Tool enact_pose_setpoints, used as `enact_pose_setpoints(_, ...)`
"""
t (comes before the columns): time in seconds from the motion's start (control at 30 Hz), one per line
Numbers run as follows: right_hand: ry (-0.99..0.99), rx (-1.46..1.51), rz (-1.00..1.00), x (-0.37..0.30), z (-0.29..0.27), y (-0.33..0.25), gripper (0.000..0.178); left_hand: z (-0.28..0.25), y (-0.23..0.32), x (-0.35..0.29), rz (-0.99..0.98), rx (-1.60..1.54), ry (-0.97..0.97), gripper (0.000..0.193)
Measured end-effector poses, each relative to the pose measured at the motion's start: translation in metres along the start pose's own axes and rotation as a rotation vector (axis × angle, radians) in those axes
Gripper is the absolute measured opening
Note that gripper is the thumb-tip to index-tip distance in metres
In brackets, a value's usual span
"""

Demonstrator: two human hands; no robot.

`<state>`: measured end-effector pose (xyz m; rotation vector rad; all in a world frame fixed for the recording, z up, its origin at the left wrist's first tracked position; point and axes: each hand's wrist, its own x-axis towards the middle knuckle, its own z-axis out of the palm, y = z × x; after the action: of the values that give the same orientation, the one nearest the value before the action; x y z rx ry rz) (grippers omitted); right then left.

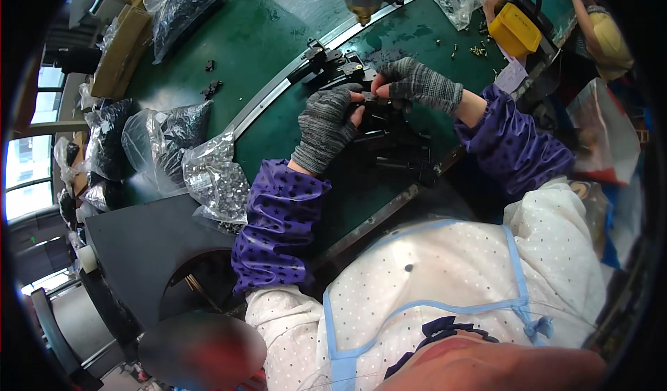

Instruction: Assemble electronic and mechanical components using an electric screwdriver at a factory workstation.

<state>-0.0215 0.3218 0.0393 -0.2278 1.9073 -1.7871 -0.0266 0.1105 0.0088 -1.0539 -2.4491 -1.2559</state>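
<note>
Both hands wear grey knitted gloves that leave the fingertips bare. My left hand (323, 127) is closed, its thumb and finger pinched at a small dark part (376, 101) over the green tabletop. From the other side my right hand (424, 85) bends its fingers onto the same spot in a pinch; what its fingertips grip is too small to make out. Beneath and in front of the hands lie several black parts (392, 141). Just beyond them, more black pieces with metal bits (351, 66) sit by a metal rail (260, 103).
A tool with a brass-coloured tip (363, 5) hangs over the rail. Bags of small metal parts (215, 176) and black parts (184, 12) lie leftward. At the right are a yellow bin (514, 30), loose brass-coloured screws (478, 51) and another person's gloved arm (601, 33).
</note>
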Motion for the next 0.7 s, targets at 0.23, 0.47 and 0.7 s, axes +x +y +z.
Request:
enact_pose_setpoints(0.23,-0.060,-0.138,0.118,0.005,0.005,-0.008,0.017,0.005,-0.017,-0.004,0.110,-0.046,0.023,0.026)
enact_pose_setpoints(0.47,0.548,-0.953,-0.616,-0.002,0.000,-0.015,0.034,0.002,0.001,0.009,0.159,0.037,0.007,0.026)
enact_pose_setpoints(0.7,0.126,0.084,-0.870,0.034,-0.015,-0.112,0.054,0.017,-0.009,-0.002,-0.067,-0.278,-0.058,0.024)
